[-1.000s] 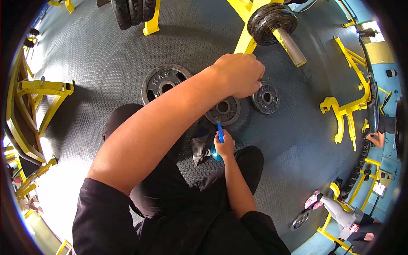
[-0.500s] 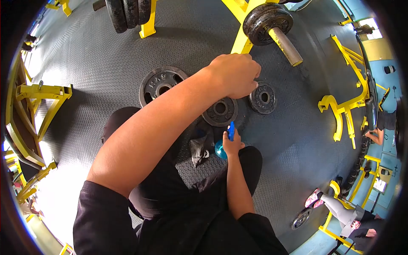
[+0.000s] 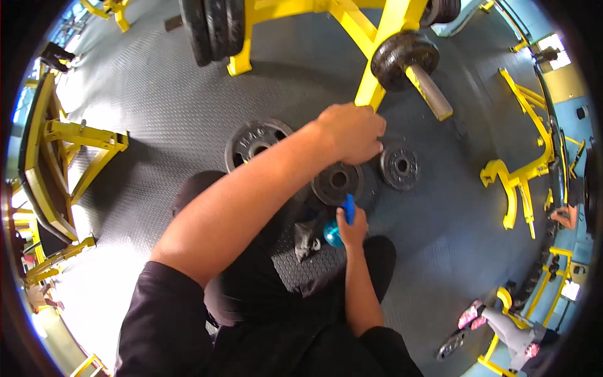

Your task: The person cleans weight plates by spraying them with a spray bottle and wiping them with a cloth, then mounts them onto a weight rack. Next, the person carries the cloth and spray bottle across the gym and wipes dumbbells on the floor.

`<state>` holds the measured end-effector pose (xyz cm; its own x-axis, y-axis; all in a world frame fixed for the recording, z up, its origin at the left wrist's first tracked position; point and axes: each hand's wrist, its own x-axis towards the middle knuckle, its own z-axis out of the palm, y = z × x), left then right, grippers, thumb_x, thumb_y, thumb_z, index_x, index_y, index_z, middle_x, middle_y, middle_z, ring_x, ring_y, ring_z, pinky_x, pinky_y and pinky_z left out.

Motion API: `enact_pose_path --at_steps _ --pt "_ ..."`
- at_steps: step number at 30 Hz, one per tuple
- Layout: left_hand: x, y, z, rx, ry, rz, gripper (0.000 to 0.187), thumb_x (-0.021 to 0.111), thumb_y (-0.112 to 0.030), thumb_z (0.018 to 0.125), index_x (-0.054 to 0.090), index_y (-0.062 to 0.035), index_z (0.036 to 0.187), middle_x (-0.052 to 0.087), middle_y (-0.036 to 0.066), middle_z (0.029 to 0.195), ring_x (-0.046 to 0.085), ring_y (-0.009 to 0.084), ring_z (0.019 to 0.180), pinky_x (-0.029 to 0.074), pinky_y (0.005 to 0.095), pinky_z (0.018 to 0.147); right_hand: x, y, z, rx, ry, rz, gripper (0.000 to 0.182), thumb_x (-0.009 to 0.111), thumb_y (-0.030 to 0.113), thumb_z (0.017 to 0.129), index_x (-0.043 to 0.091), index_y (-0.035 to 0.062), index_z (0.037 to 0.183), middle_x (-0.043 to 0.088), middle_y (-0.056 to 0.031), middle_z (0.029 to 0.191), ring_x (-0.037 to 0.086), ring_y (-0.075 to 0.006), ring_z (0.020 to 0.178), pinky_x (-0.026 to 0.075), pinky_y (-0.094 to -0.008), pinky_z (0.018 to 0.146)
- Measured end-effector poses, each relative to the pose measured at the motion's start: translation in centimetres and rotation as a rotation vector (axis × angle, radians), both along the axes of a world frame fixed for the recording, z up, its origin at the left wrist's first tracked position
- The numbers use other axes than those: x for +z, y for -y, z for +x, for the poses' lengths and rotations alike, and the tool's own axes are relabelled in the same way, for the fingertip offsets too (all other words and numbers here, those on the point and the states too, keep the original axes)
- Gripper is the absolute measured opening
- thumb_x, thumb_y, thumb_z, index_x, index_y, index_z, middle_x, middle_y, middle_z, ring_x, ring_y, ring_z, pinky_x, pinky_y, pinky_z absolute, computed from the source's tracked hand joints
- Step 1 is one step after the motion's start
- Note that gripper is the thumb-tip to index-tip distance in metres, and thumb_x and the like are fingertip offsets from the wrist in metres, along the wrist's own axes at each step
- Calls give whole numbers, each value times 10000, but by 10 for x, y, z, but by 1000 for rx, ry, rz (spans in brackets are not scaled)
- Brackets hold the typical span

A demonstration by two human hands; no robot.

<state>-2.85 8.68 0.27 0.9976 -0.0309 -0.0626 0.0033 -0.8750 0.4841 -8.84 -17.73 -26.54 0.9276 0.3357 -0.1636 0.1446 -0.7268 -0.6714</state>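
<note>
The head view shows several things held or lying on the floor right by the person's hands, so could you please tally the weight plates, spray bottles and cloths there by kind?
Weight plates: 3 (left plate, middle plate, right plate)
Spray bottle, in the right hand: 1
Grey cloth: 1
Total: 5

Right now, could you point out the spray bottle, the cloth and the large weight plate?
Spray bottle (image 3: 333, 234): head view, on its teal body.
Cloth (image 3: 306, 241): head view, on its crumpled middle.
Large weight plate (image 3: 252, 136): head view, on its lettered face.
</note>
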Motion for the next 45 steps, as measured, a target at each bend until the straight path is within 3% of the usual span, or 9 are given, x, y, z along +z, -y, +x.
enact_pose_path --at_steps 4,8,13,17,20,22,25,39,45 --pt "3 -3 -13 60 -31 6 352 690 -352 871 702 -107 1123 659 172 1098 651 364 1071 528 466 918 5 28 55 -151 -114 88 482 828 456 785 698 32 974 718 -139 924 692 -298 874 515 -415 780" --pt "5 2 -26 101 -40 44 301 698 -316 849 731 -128 1081 720 136 1031 694 327 1046 560 453 880 -24 76 118 -90 -121 -59 566 880 452 715 674 14 1009 708 -141 928 679 -321 849 509 -421 772" --pt "15 2 -31 108 -125 60 389 699 -359 876 674 -119 1180 642 158 1136 645 367 1094 526 480 912 31 47 97 33 605 -423 531 871 355 716 611 48 1063 663 -140 1015 649 -328 938 509 -448 849" --pt "21 7 -29 103 -127 74 397 691 -357 887 663 -122 1206 640 151 1142 640 357 1108 522 480 916 -16 4 16 331 -155 -271 537 827 385 780 608 40 1127 660 -177 1099 610 -371 1110 486 -464 953" --pt "22 9 -28 92 -107 58 395 684 -357 893 664 -126 1212 639 151 1140 636 357 1115 521 481 923 -67 -11 -41 382 74 -308 817 803 471 792 458 -8 1356 652 -265 1146 614 -420 1124 499 -506 948" --pt "22 11 -32 71 -107 49 395 682 -358 894 664 -128 1214 639 152 1140 634 358 1118 520 482 927 -58 -18 -36 403 -267 -359 738 810 447 796 531 -33 1283 654 -280 1154 609 -451 1118 505 -495 939" --pt "22 8 -33 60 -112 48 398 683 -369 889 668 -127 1205 638 161 1143 629 372 1123 520 478 940 -73 -9 -32 431 -91 -144 582 813 415 809 622 -26 1137 667 -289 1102 628 -457 1070 519 -487 910" --pt "-45 25 -32 -264 -404 139 465 788 -338 784 682 -76 1154 633 155 1168 636 355 1098 523 465 920 179 -43 64 424 267 563 163 734 77 847 692 17 993 632 -152 829 661 -351 795 527 -395 716" --pt "-19 21 -24 -249 -138 -78 338 653 -368 928 721 -45 1005 711 196 960 672 412 926 533 494 810 210 -17 83 293 378 299 188 746 136 869 704 41 1025 632 -134 929 650 -330 845 525 -411 741"
